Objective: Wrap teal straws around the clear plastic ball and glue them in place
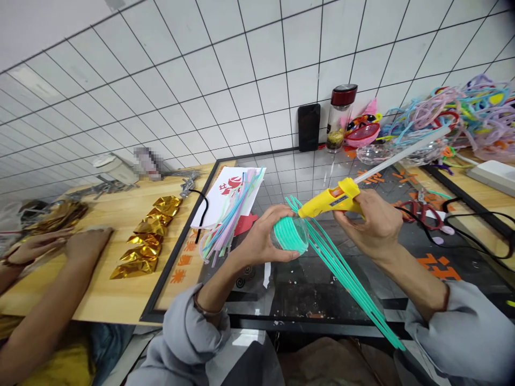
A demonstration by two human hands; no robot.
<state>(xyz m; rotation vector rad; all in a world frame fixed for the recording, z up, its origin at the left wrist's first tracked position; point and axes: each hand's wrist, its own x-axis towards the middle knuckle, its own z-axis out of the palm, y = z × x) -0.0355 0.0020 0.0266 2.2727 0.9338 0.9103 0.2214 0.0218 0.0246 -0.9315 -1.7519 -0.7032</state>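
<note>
My left hand (263,236) is wrapped round a clear plastic cup (303,234) wound with rows of green pipe cleaner (290,236). In my right hand (374,225) is a yellow glue gun (332,199) with a long pale glue stick (402,153) sticking out of its back. The gun's nozzle points at the cup's rim and is at or very near it; contact is hard to make out. Several loose green pipe cleaners (350,279) lie slantwise below, between my hands, reaching over the table's front edge.
Pastel pipe cleaners (229,214) lie on a white sheet (205,206). Scissors (418,209) and black cable (462,236) are at right. Along the wall stand a phone (309,127), a glass bottle (338,120) and a heap of pipe cleaners (454,118). A co-worker's hands (80,246) rest near gold foil (148,236).
</note>
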